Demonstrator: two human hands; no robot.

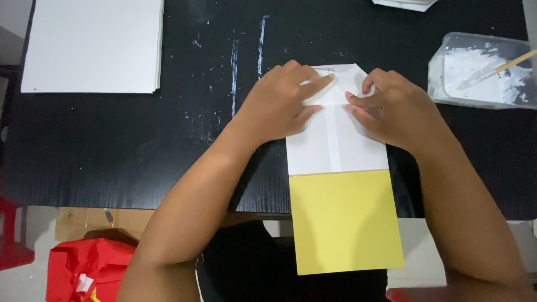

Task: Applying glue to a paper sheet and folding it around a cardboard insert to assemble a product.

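— Where's the folded paper sheet?

— On the black desk, its yellow half hanging over the near edge. The left hand lies flat on the white part, fingers spread, gripping nothing, likely to pin a crease.

— And the other?

— The right hand curls its fingertips onto the fold. A tub of white paste sits near it, a white paper stack far left.

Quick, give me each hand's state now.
Left hand: open, fingers pressing flat on the white paper.
Right hand: fingers curled, pressing the same paper's fold.
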